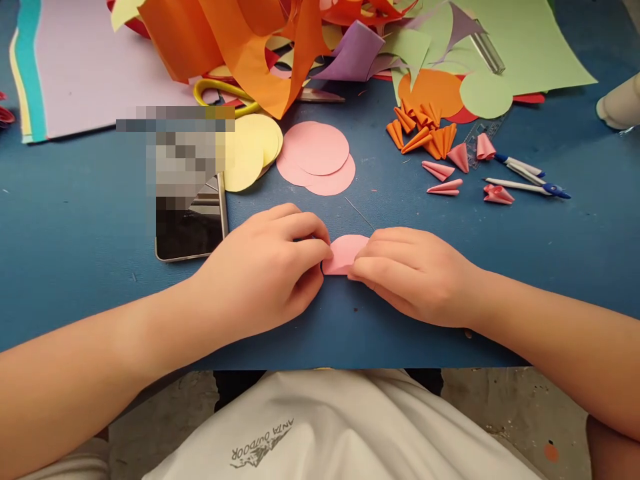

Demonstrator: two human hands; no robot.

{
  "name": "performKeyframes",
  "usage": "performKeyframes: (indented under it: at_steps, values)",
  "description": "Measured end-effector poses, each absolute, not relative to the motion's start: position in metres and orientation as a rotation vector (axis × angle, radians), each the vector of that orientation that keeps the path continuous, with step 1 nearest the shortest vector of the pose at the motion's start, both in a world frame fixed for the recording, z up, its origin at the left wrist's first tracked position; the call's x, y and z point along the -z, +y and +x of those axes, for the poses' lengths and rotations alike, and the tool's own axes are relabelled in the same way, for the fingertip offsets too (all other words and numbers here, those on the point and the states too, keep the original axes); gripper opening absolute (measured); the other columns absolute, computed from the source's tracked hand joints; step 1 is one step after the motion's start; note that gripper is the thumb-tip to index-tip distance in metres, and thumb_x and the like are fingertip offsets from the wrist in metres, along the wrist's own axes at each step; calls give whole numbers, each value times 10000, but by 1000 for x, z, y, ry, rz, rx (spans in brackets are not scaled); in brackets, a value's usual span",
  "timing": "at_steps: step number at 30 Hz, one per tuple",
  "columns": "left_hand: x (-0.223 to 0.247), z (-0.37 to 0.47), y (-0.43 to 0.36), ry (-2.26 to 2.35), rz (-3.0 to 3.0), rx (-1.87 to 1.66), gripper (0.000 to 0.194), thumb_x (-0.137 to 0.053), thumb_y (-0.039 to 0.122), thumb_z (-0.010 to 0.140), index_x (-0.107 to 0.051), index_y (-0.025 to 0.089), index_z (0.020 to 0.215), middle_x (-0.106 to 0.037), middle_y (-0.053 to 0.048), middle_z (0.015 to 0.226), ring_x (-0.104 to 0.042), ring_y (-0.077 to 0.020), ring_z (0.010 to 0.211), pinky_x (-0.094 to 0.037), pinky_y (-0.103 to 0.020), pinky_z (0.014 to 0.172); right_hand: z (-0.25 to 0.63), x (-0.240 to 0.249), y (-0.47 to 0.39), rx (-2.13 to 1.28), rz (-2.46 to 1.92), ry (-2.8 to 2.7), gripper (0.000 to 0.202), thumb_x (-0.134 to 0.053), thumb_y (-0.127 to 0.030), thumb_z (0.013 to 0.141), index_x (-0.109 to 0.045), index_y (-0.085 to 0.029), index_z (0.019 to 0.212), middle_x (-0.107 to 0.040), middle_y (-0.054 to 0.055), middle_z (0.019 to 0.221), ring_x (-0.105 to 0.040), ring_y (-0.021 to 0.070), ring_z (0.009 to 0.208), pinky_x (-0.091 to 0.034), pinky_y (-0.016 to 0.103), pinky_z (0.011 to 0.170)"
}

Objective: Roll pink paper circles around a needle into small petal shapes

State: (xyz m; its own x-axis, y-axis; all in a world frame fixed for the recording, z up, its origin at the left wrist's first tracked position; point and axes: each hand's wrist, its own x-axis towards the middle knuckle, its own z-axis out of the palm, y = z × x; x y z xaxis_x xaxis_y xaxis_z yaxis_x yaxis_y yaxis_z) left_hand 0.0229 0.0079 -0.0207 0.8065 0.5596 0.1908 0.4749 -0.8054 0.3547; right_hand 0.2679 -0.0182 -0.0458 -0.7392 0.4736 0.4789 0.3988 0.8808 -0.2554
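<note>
A small pink paper piece [346, 253], folded along its straight near edge, lies between my two hands close to the table's front. My left hand [280, 260] pinches its left end with bent fingers. On the other end, my right hand [415, 273] holds the paper with its fingers pressed together. A thin needle-like rod [359, 213] rests just beyond the right fingertips. Past the hands lie overlapping pink paper circles [315, 157] and pale yellow circles [245, 153]. Part of the folded piece is covered by my fingers.
A phone [193, 230] lies left, partly blurred. Orange paper cones [425, 130] and pink cones [440, 170] sit at the right beside a compass [530, 183]. Cut orange paper [240, 40], yellow-handled scissors [200, 93] and green sheets [530, 47] fill the far side.
</note>
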Motion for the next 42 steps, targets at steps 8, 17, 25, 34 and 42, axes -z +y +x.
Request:
performKeyframes:
  at_steps: [8,17,25,34,42]
  values:
    - [20,25,6,861,2641,-411,237,-551,191,963,-754,136,855,-756,-98,990,-629,-224,811,-555,-394,786,270,44,-15,-105,-747,-2579,157,-619,-220,1040,-701,-165,918,-725,116,967,-602,217,854,-558,345,705]
    - [22,24,7,861,2682,-377,150,-597,235,972,-708,156,910,-731,-93,992,-624,-238,838,-548,-407,786,266,48,-15,-13,-809,-2546,192,-613,-204,1041,-704,-153,879,-727,117,931,-621,228,850,-577,362,721]
    - [25,22,4,807,2746,-458,178,-592,180,996,-764,138,977,-708,-114,1030,-638,-216,845,-542,-360,745,265,48,-17,1,-816,-2560,162,-611,-204,1037,-721,-115,958,-707,140,956,-626,244,875,-588,385,766]
    - [24,21,4,814,2846,-323,291,-536,240,1044,-815,175,997,-724,-78,921,-624,-228,764,-524,-389,712,267,47,-18,39,-765,-2566,128,-596,-148,1042,-713,-143,992,-756,121,1029,-644,242,911,-577,393,748]
    - [23,24,1,880,2863,-281,343,-512,265,1057,-791,180,875,-697,-62,846,-574,-206,698,-469,-358,670,267,48,-18,83,-733,-2593,149,-595,-135,1045,-736,-104,1007,-778,134,1010,-677,242,896,-582,391,744]
